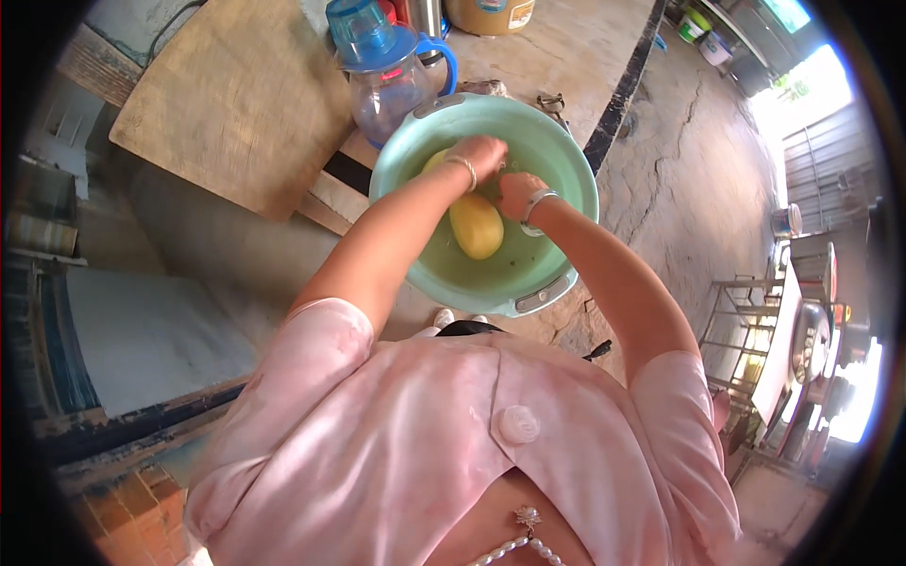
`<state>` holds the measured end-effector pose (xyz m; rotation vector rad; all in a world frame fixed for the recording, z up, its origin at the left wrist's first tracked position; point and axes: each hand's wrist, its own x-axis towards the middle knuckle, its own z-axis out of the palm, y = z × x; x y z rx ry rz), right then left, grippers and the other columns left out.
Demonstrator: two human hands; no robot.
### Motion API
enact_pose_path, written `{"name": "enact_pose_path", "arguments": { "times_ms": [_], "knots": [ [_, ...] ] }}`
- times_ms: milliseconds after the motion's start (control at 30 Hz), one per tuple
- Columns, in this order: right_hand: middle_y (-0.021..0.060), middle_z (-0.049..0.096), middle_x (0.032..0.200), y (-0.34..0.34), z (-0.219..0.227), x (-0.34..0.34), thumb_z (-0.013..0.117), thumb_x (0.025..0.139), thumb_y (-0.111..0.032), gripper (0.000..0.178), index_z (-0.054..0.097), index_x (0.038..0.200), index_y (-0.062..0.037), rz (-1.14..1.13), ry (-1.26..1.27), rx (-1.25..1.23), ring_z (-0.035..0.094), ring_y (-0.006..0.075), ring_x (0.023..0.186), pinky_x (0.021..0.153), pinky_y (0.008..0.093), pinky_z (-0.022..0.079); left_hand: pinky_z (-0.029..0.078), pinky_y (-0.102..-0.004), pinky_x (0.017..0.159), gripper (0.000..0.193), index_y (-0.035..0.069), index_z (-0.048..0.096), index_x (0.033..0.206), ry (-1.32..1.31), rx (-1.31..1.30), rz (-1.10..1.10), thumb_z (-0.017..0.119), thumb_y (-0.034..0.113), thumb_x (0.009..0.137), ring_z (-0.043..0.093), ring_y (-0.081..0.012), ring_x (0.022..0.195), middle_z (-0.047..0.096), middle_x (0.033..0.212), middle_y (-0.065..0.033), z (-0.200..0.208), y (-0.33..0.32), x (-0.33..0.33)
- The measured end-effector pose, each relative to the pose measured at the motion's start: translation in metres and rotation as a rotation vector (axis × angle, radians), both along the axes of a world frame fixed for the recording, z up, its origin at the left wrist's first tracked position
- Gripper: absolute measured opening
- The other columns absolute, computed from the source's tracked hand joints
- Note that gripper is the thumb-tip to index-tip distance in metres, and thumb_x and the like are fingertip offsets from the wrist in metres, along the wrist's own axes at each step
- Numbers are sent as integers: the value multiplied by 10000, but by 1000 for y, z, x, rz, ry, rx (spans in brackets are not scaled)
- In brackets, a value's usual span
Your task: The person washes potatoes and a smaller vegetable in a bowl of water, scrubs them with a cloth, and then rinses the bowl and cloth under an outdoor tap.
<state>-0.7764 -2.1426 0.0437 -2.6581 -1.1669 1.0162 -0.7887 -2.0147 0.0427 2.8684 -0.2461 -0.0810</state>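
Observation:
A pale green plastic basin (389,174) with grey handle grips holds water. In it lies a smooth yellow oblong fruit or vegetable (477,229), its kind unclear. A second yellow piece (434,160) shows partly behind my left wrist. My left hand (479,158), with a bracelet at the wrist, is over the far middle of the basin, fingers curled downward. Close to its right, my right hand (519,195) wears a band and has its fingers bent in too. Both hands are closed near each other; whatever lies between their fingertips is hidden or too small to name.
A clear jug (387,99) with a blue lid and handle stands just beyond the basin's left rim. Farther left is a wooden board (236,94). A tub with tan contents (491,14) sits at the back. Metal racks (750,325) stand far right.

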Motion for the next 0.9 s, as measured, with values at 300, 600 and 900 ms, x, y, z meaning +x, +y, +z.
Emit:
{"name": "enact_pose_path", "arguments": {
  "times_ms": [300,600,900],
  "knots": [
    [192,556,970,27,0,-95,615,640,-290,540,452,1094,-49,147,-526,317,562,289,882,768,355,449,443,-347,749,202,88,608,878,117,-261,243,527,203,733,562,-271,841,596,894,-116,2,31,-32],
    [164,593,893,0,-15,24,510,682,-171,219,633,818,-51,-222,-341,265,575,289,849,744,355,458,412,-347,811,302,23,586,896,-71,-270,430,600,245,691,525,-280,910,563,946,-153,43,1,-105],
    [200,584,891,-2,32,32,617,602,-122,377,561,963,-29,674,46,219,557,327,856,765,347,446,389,-373,848,578,32,471,1075,-8,60,97,677,236,575,467,-359,988,531,991,-191,7,-76,-85]
  ]
}}
